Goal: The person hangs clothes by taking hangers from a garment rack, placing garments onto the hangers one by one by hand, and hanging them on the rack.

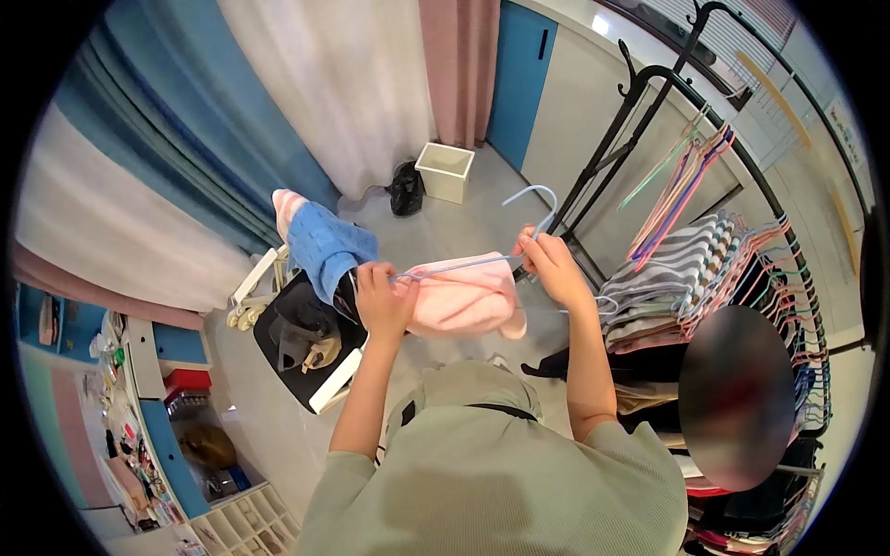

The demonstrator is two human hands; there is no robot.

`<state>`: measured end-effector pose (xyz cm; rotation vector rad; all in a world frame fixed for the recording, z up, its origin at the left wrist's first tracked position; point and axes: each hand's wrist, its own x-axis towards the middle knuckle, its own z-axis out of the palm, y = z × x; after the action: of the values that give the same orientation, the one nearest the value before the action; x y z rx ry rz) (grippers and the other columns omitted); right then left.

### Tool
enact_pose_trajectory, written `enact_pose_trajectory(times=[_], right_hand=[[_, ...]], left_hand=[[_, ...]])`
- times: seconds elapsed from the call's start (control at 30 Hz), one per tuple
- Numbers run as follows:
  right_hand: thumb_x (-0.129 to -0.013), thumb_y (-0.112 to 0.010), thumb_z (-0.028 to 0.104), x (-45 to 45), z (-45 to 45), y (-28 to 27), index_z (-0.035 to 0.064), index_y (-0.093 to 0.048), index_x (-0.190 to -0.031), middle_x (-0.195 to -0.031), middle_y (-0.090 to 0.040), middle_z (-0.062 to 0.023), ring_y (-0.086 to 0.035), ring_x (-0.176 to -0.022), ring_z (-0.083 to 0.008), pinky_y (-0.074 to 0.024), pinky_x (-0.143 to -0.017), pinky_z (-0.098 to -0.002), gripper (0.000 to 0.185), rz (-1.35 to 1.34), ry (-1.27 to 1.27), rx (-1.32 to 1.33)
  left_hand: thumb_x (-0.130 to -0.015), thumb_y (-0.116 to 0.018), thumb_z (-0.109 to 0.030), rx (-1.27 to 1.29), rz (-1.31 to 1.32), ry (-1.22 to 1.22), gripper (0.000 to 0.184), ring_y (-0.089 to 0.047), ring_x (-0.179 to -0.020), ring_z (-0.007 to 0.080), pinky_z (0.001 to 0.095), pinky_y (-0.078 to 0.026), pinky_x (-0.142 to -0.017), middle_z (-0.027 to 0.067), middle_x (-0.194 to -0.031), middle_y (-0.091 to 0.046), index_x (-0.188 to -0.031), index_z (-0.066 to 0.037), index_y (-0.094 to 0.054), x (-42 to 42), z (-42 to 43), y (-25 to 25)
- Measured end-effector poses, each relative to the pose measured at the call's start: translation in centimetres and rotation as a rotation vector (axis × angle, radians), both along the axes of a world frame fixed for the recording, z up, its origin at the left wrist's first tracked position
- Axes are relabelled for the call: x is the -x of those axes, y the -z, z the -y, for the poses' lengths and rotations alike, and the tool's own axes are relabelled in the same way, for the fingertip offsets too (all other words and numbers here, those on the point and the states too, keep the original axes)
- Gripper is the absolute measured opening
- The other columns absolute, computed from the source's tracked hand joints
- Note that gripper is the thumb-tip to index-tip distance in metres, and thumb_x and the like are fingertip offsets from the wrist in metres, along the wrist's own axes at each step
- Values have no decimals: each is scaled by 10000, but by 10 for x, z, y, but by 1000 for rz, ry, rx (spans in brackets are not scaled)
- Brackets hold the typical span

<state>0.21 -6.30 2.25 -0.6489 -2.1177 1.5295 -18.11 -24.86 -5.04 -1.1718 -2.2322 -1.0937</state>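
Note:
A light blue hanger [538, 190] has its hook up near my right hand [553, 264], whose fingers are closed round the hanger just below the hook. My left hand [382, 301] grips a pink garment [464, 296] at its left end, near the far end of the hanger. The pink cloth hangs folded beneath the hanger bar, between my two hands. Left of my left hand, a blue garment [334, 250] lies draped over a chair [287, 324], with a pink-and-white striped piece [288, 208] at its top end.
A black rack [769, 195] on the right bears striped clothes [672, 269] and several hangers [681, 185]. A white bin [446, 173] and a black bag [406, 189] stand by the curtains [324, 83]. Cluttered shelves [153, 435] are at the left.

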Motion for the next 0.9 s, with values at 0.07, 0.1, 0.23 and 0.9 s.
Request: enact_pose_trajectory(times=[0.07,0.1,0.23,0.9], right_hand=[[-899,-443,259,6,11,-6,-23,-557,-768,-542,-400,-66,-397,-524,-129,-336,-516,-286,331,4,-17,-15],[-897,-446,260,8,16,-7,-25,-561,-767,-544,-400,-72,-403,-528,-132,-338,-519,-289,334,7,-25,-21],[-888,-452,249,15,28,-5,-11,-578,-785,-530,-403,-80,-413,-506,-159,-352,-521,-309,307,45,-50,-76],[-789,-603,103,18,71,11,64,-562,-1067,-756,-563,-70,-489,-571,-160,-386,-525,-269,284,-299,639,-489]], left_hand=[[-617,-677,-86,23,-194,-18,379,-522,-817,313,374,-446,-660,128,-961,-495,-949,-44,-501,6,5,-9],[-609,-663,-61,35,-291,-25,382,-529,-802,311,366,-451,-654,121,-947,-511,-957,-35,-509,9,7,-13],[-634,-625,-48,249,185,552,306,-552,-817,278,340,-454,-718,98,-916,-575,-936,-34,-575,32,26,-3],[-624,-429,97,166,741,764,407,-552,-783,183,225,-406,-727,86,-800,-576,-931,-29,-664,30,46,-40]])
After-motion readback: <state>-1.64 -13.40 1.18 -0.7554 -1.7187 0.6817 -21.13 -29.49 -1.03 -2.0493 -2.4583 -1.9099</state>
